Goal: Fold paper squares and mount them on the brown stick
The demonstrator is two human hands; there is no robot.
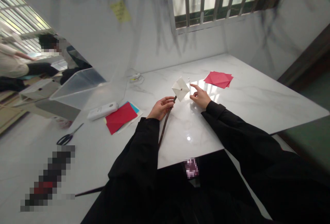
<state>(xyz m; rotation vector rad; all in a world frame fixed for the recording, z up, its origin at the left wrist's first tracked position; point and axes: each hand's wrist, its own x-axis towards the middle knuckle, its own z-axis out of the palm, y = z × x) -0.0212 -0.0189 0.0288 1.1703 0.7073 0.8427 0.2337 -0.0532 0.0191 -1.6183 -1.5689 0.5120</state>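
Observation:
A white folded-paper pinwheel (pixel 177 88) with a small dark dot at its centre is at the upper end of a thin brown stick (pixel 165 124). My left hand (pixel 161 108) pinches the stick just below the paper. To the right of the pinwheel is my right hand (pixel 201 97), its index finger stretched toward the paper's right corner and the other fingers bent. A small gap seems to separate that fingertip from the paper, and I see nothing held in this hand. Several tiny shiny beads (pixel 188 79) lie on the table behind the pinwheel.
Red paper sheets (pixel 219 79) lie at the right on the white marbled table (pixel 247 110). Left are stacked coloured sheets (pixel 121 116), a white elongated device (pixel 102 111), scissors (pixel 69 137) and a clear plastic box (pixel 77 88). A small cabled item (pixel 136 77) sits near the wall. People sit far left.

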